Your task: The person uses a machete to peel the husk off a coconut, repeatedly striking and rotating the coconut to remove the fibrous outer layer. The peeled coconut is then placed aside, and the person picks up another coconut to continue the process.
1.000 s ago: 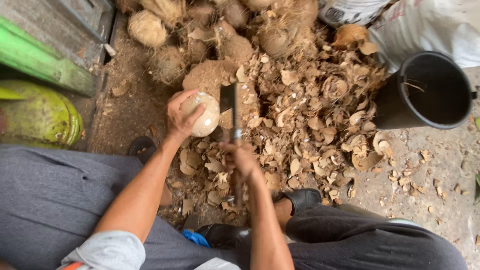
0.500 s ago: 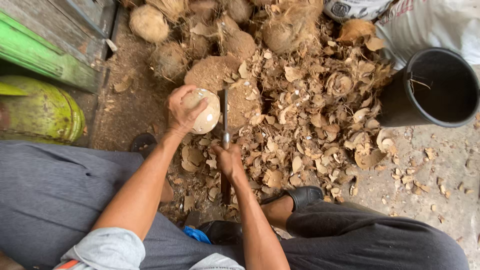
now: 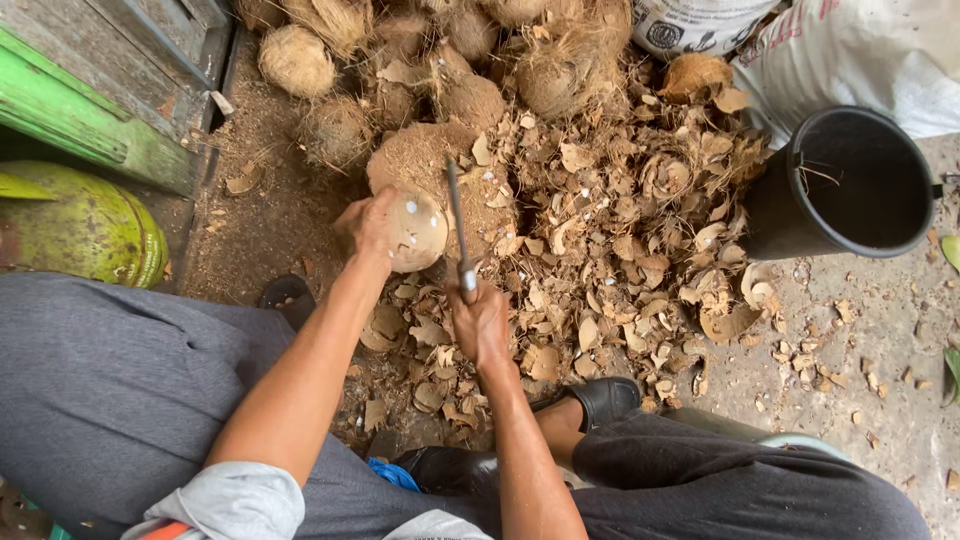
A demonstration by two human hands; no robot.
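2 forearms reach forward from the lap. The right hand (image 3: 482, 322) is clenched on the handle of a knife (image 3: 456, 218), blade pointing away, edge just beside the coconut (image 3: 415, 230). The left hand (image 3: 368, 225), wrist bent, has its grip wrapped around that pale, peeled coconut above the shell scraps (image 3: 620, 240) on the floor. Farther off lie husked coconuts (image 3: 297, 60); a black bucket (image 3: 850, 185) stands at the right.

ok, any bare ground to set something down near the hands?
Bare dirt strip between the green board and the left hand; concrete below the black bucket, only scattered chips. Crowded: shell pile right of the blade.
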